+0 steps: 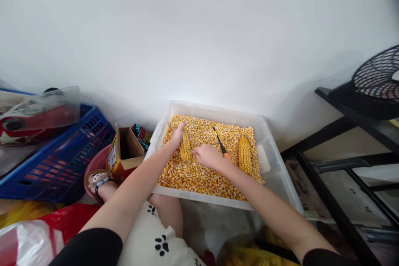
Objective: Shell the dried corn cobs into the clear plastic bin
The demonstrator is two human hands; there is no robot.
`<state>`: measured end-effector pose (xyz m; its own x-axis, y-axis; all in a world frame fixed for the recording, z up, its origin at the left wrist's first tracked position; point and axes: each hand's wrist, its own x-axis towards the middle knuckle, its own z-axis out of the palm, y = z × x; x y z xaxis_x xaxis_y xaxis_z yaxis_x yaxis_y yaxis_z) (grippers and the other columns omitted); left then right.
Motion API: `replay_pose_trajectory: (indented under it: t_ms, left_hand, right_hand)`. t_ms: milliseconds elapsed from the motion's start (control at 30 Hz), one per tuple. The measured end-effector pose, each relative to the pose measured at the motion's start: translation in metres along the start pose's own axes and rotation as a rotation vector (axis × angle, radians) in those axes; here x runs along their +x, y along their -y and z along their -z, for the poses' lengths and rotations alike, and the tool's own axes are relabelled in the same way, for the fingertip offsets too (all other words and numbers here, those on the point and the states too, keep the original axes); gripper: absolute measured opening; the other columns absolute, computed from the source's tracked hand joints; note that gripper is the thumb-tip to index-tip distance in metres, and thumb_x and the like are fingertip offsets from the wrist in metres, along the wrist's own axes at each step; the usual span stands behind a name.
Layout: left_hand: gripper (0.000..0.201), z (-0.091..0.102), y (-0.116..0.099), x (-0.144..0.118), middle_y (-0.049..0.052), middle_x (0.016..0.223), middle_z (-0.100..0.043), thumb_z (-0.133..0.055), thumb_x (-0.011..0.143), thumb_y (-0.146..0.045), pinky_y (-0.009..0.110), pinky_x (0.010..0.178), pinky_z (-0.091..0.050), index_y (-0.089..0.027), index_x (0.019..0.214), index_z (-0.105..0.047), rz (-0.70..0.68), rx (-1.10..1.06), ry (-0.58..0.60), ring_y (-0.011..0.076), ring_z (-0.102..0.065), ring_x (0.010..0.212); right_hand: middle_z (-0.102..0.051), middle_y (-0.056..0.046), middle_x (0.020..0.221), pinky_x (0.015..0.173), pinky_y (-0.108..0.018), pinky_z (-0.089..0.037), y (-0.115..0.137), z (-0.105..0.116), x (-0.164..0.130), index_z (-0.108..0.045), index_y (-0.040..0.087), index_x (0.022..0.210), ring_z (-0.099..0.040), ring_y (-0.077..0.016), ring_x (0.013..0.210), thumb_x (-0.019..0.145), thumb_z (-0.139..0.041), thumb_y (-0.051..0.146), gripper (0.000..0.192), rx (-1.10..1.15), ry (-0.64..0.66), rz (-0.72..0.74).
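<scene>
Gripping corn cob (185,146) from far side: left hand (177,134), fingers curled round cob's upper end. Right hand (209,156) touching cob's near side, fingers bent; firm clench or not, cannot tell. Cob rests on loose kernels (199,176) in clear plastic tub (274,162). Beyond right fingers: orange-handled tool (222,146), then second cob (245,154).

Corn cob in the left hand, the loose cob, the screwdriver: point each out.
held corn cob (186,147): head view, middle of its kernels.
loose corn cob (245,154): head view, mid-length.
screwdriver (219,141): head view, dark shaft.
</scene>
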<state>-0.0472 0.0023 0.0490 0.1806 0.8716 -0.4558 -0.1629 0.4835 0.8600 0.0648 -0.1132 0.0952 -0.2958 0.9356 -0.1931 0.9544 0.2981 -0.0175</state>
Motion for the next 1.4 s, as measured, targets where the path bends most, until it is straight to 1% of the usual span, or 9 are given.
replay_pose_trajectory:
  t_ms: [567, 700, 800, 933, 1033, 1133, 1267, 1333, 1400]
  left_hand:
    - [0.039, 0.003, 0.004, 0.005, 0.006, 0.043, -0.054, -0.047, 0.070, -0.052, 0.032, 0.041, -0.043, -0.016, 0.076, -0.060, -0.037, 0.020, 0.031, 0.0235, -0.057, 0.045]
    - [0.038, 0.002, 0.004, 0.005, 0.005, 0.042, -0.054, -0.048, 0.070, -0.052, 0.032, 0.041, -0.044, -0.016, 0.073, -0.059, -0.038, 0.026, 0.007, 0.0233, -0.057, 0.045]
    - [0.038, 0.001, 0.003, 0.004, 0.006, 0.042, -0.054, -0.047, 0.070, -0.053, 0.032, 0.040, -0.043, -0.016, 0.073, -0.058, -0.043, 0.030, 0.003, 0.0229, -0.057, 0.044]
    - [0.038, -0.001, 0.003, 0.003, 0.005, 0.041, -0.053, -0.047, 0.070, -0.052, 0.031, 0.038, -0.042, -0.016, 0.074, -0.057, -0.046, 0.031, -0.007, 0.0225, -0.056, 0.042]
    - [0.037, -0.002, 0.003, 0.004, 0.004, 0.040, -0.052, -0.048, 0.070, -0.052, 0.030, 0.038, -0.042, -0.016, 0.075, -0.056, -0.033, 0.031, -0.010, 0.0216, -0.056, 0.041]
    - [0.038, -0.001, 0.005, 0.007, 0.004, 0.041, -0.053, -0.048, 0.070, -0.053, 0.030, 0.038, -0.042, -0.016, 0.073, -0.056, -0.016, 0.045, -0.017, 0.0214, -0.056, 0.041]
    - [0.036, -0.001, 0.006, 0.010, 0.005, 0.042, -0.054, -0.050, 0.068, -0.052, 0.031, 0.037, -0.042, -0.016, 0.068, -0.056, -0.058, 0.087, -0.057, 0.0220, -0.055, 0.040]
    - [0.036, -0.003, 0.006, 0.009, 0.006, 0.042, -0.054, -0.050, 0.068, -0.051, 0.031, 0.037, -0.042, -0.016, 0.068, -0.056, -0.061, 0.090, -0.068, 0.0222, -0.055, 0.040]
    - [0.036, -0.004, 0.005, 0.007, 0.005, 0.042, -0.053, -0.050, 0.069, -0.051, 0.031, 0.037, -0.042, -0.016, 0.070, -0.057, -0.051, 0.079, -0.075, 0.0222, -0.055, 0.040]
  right_hand:
    - [-0.066, -0.010, 0.081, 0.065, -0.026, -0.042, -0.002, -0.003, 0.000, -0.064, 0.017, 0.085, -0.062, -0.0188, 0.074, 0.085, -0.032, 0.025, 0.033, -0.019, -0.031, 0.019]
    - [-0.066, -0.011, 0.080, 0.064, -0.026, -0.043, 0.000, -0.002, 0.002, -0.064, 0.016, 0.084, -0.062, -0.0199, 0.074, 0.084, -0.034, 0.023, 0.031, -0.055, -0.031, 0.042]
    - [-0.067, -0.012, 0.079, 0.063, -0.027, -0.044, 0.002, 0.002, 0.003, -0.064, 0.014, 0.084, -0.063, -0.0210, 0.074, 0.082, -0.038, 0.020, 0.027, -0.097, -0.002, 0.085]
    - [-0.067, -0.014, 0.076, 0.064, -0.028, -0.045, 0.004, 0.009, 0.007, -0.064, 0.010, 0.082, -0.063, -0.0219, 0.075, 0.075, -0.044, 0.011, 0.022, -0.180, 0.013, 0.208]
    - [-0.067, -0.015, 0.075, 0.065, -0.027, -0.044, 0.001, 0.014, 0.015, -0.066, 0.009, 0.079, -0.063, -0.0218, 0.074, 0.072, -0.046, 0.009, 0.021, -0.211, 0.054, 0.279]
    - [-0.067, -0.014, 0.077, 0.063, -0.025, -0.043, -0.007, 0.017, 0.026, -0.067, 0.010, 0.079, -0.063, -0.0200, 0.073, 0.074, -0.046, 0.014, 0.022, -0.135, 0.083, 0.267]
    - [-0.068, -0.010, 0.077, 0.057, -0.021, -0.040, -0.014, 0.016, 0.030, -0.067, 0.013, 0.080, -0.061, -0.0148, 0.065, 0.081, -0.040, 0.021, 0.028, 0.055, 0.154, 0.218]
    - [-0.068, -0.011, 0.078, 0.059, -0.022, -0.041, -0.008, 0.015, 0.025, -0.067, 0.013, 0.081, -0.062, -0.0160, 0.067, 0.080, -0.042, 0.018, 0.025, 0.000, 0.142, 0.197]
    - [-0.068, -0.013, 0.079, 0.063, -0.025, -0.043, 0.002, 0.014, 0.019, -0.067, 0.011, 0.081, -0.063, -0.0188, 0.074, 0.076, -0.045, 0.012, 0.023, -0.128, 0.103, 0.214]
